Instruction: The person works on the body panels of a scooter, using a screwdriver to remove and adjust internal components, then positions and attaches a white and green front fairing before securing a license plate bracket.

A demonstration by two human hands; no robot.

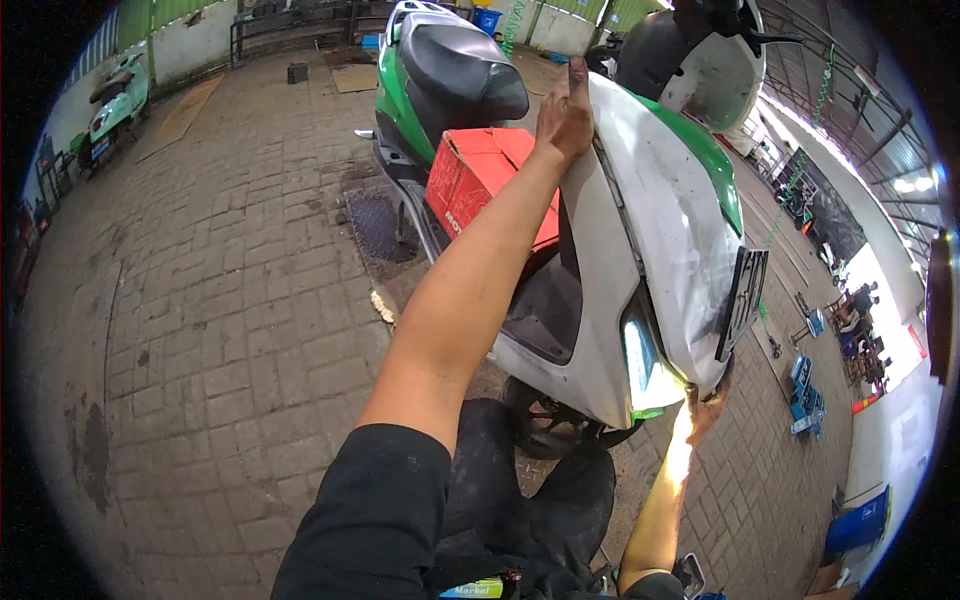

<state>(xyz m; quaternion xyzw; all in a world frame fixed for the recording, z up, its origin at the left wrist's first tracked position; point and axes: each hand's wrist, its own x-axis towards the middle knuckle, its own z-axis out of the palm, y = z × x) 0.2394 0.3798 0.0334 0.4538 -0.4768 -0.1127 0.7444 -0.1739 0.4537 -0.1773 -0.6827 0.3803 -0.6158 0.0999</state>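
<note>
A white and green motor scooter stands in front of me. My left hand (pixel 566 120) grips the upper left edge of its white front panel (pixel 668 190), thumb pointing up, fingers partly hidden behind the edge. At the panel's lower tip, my right hand (pixel 705 408) holds it from beneath, just beside the lit headlight (pixel 648 368). Bright light falls on my right wrist. A dark seam runs between the front panel and the white side fairing (pixel 603 225). A black slatted plate holder (pixel 742 303) sticks out on the panel's right side.
A red cardboard box (pixel 478 170) rests on the scooter's footboard, before the black seat (pixel 460 75). Blue tool-like items (pixel 805 398) lie on the paved floor at right, near a blue bin (pixel 858 522). Another scooter (pixel 112 105) stands far left. People sit at far right.
</note>
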